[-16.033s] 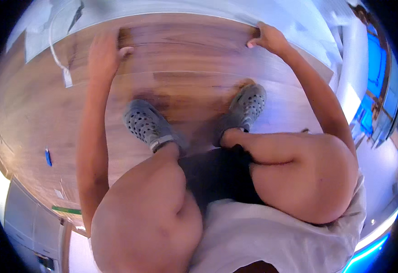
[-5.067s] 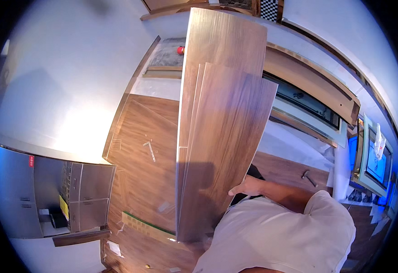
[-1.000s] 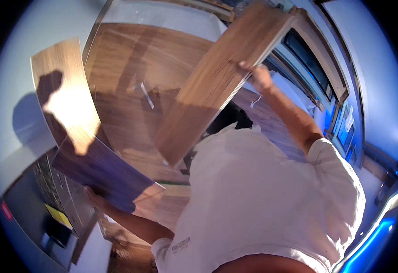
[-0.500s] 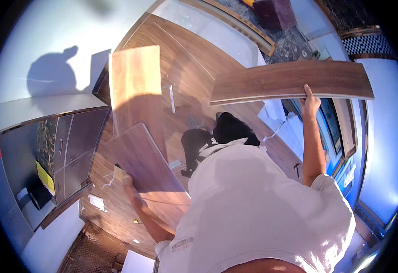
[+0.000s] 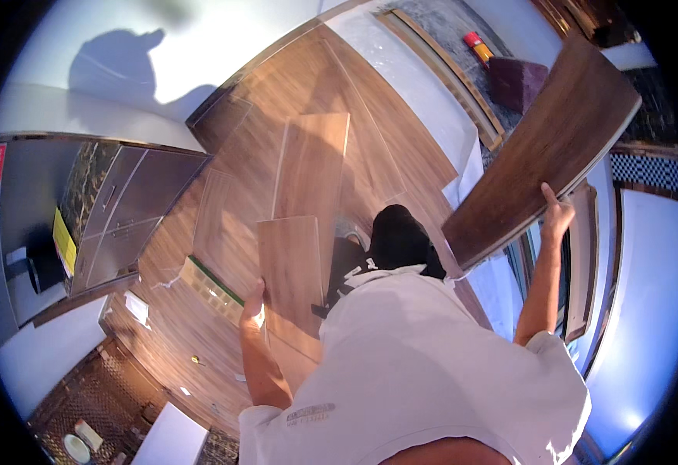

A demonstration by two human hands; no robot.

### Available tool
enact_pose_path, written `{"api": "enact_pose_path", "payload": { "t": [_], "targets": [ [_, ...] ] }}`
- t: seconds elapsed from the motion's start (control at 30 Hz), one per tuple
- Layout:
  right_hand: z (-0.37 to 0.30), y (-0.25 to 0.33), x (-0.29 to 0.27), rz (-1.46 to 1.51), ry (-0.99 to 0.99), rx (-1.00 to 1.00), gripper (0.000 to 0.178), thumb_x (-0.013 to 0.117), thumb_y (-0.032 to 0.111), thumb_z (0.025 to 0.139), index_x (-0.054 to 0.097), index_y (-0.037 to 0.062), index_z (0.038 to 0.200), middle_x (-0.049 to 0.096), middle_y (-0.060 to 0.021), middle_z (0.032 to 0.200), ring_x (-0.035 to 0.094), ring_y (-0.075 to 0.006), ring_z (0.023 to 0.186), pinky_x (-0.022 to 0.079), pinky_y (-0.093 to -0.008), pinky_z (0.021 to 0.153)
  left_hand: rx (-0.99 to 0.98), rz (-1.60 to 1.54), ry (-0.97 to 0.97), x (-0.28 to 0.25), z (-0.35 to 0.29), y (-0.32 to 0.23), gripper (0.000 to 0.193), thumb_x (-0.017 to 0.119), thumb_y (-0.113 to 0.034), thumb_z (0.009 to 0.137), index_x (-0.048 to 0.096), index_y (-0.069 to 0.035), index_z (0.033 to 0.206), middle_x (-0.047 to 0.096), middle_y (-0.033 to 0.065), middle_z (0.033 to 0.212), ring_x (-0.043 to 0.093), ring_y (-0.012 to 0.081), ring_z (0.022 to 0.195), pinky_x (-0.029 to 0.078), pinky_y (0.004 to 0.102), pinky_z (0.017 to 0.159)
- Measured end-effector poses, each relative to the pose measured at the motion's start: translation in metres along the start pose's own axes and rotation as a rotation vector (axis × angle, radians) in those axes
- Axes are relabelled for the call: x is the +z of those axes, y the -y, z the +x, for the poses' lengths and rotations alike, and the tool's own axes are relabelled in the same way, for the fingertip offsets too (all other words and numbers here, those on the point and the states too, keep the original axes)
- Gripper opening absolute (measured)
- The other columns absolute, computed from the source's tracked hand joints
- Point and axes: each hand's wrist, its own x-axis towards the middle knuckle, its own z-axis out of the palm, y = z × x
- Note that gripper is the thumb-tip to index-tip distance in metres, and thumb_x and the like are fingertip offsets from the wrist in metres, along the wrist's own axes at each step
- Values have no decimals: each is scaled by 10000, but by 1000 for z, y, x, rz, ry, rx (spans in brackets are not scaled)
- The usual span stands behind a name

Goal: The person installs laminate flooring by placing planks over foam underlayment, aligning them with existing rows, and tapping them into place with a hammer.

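Observation:
My right hand (image 5: 557, 215) is closed on the lower edge of a dark brown floor plank (image 5: 540, 147), which it holds raised and tilted, the far end up to the right. At my left side, a lighter brown plank (image 5: 291, 260) is gripped at its left edge by my left hand (image 5: 252, 306), thumb up along it. Beyond that plank, and partly hidden by it, a similar wood plank (image 5: 312, 159) extends forward; I cannot tell whether it lies on the floor. A pale board with a green edge (image 5: 211, 288) is beside my left hand.
Wood flooring (image 5: 265, 85) spreads around my legs. Dark cabinets (image 5: 134, 205) stand left. At the far right are long wooden strips (image 5: 443, 77), a red-and-yellow tube (image 5: 478, 48) and a dark red block (image 5: 517, 84). White sheeting (image 5: 401, 58) borders the flooring.
The right plank has swung to a steep tilt, its far end rising. The left plank has turned more upright in the picture and shifted right. The green-edged board has come into view.

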Motion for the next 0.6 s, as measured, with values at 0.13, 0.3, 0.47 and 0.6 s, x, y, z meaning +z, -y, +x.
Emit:
{"api": "enact_pose_path", "payload": {
  "t": [0.13, 0.3, 0.47, 0.6],
  "targets": [
    [51, 68, 15, 36, 152, 11, 359, 814, 213, 785, 693, -70, 972, 695, -98, 963, 632, -192, 861, 499, -329, 821, -140, -149, 11, -2, 12, 7, 778, 606, -521, 929, 433, 62, 1414, 495, 145, 1432, 444, 250, 1328, 324, 397, 1119],
    [41, -7, 80, -166, 512, -45, 525, 746, 405, 848, 664, -55, 1087, 663, -120, 1078, 622, -210, 923, 483, -374, 894, -199, -171, -14, 3, -10, 24, 812, 611, -565, 906, 425, 18, 1440, 414, 136, 1502, 351, 232, 1401, 281, 393, 1143],
    [3, -116, 220, -316, 547, 62, 498, 774, 400, 795, 692, -83, 886, 711, -185, 810, 671, -218, 772, 509, -398, 720, -515, 199, -415, -8, -9, 50, 1074, 534, -800, 794, 410, 53, 1435, 362, 196, 1525, 297, 271, 1436, 283, 401, 1137],
    [46, -137, 325, -780, 742, 19, 566, 725, 456, 817, 679, -101, 905, 679, -296, 884, 672, -424, 889, 496, -473, 780, -602, 135, -492, 41, -21, 14, 1110, 540, -814, 774, 412, 78, 1422, 407, 230, 1487, 374, 306, 1391, 316, 413, 1116]
  ]
}}
